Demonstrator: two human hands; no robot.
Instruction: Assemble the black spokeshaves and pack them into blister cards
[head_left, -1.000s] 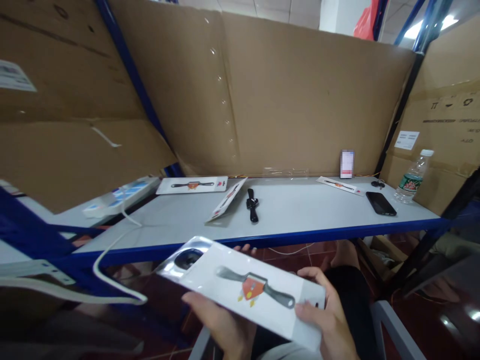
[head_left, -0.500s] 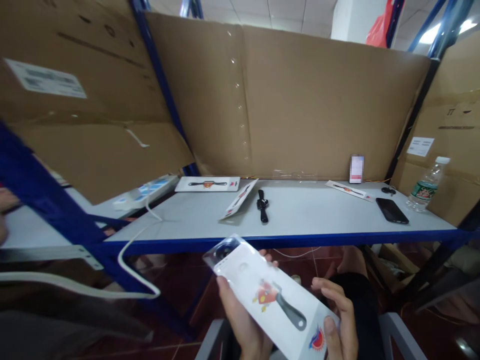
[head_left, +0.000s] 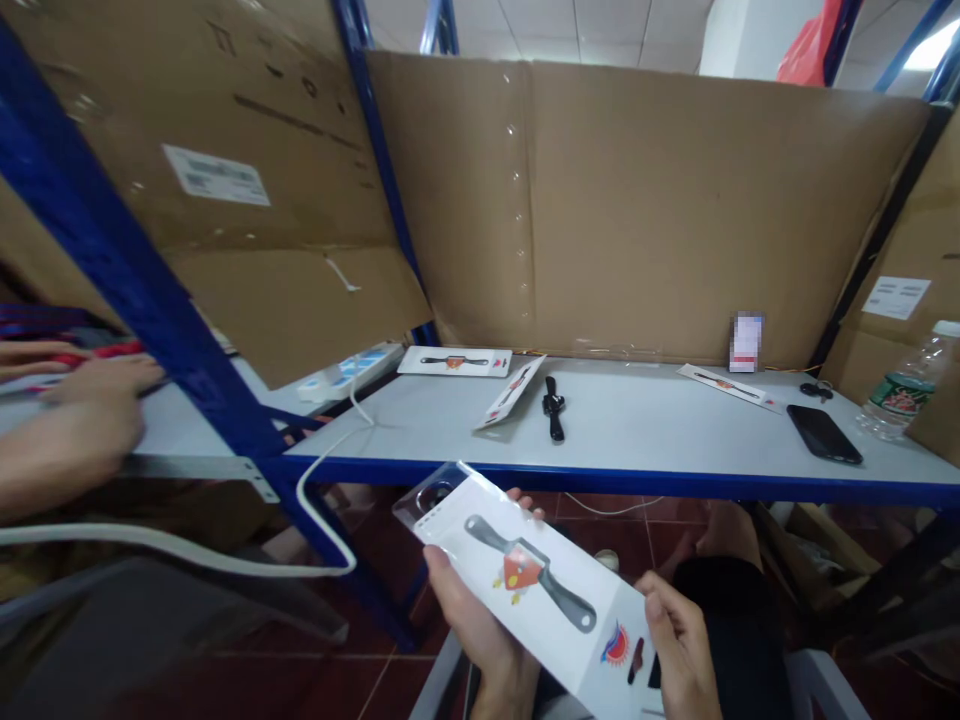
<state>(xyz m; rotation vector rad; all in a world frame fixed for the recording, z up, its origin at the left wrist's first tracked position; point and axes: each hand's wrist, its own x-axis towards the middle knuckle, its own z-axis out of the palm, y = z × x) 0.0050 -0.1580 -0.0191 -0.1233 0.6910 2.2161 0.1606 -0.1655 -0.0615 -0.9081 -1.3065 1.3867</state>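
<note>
Both my hands hold a white watch-strap package (head_left: 540, 585) in front of my lap, below the shelf edge. The card shows a black strap with a red and yellow logo, and a clear plastic blister pokes out at its upper left end. My left hand (head_left: 480, 625) grips the card's left edge with the thumb on top. My right hand (head_left: 679, 650) pinches the lower right corner. A loose black watch strap (head_left: 553, 408) lies on the grey shelf (head_left: 637, 430), with two more packaged cards (head_left: 454, 361) (head_left: 511, 390) beside it.
On the shelf's right lie another card (head_left: 726, 386), a black phone (head_left: 823, 434), keys (head_left: 814, 389) and a water bottle (head_left: 904, 392). A white power strip (head_left: 351, 370) and cable (head_left: 315, 500) sit left. Another person's hands (head_left: 67, 420) work at far left. Cardboard (head_left: 660, 210) backs the shelf.
My view has swung left, bringing the other person's hands into sight. The package has turned in my hands so more of its printed face shows; my right hand slid to its lower corner.
</note>
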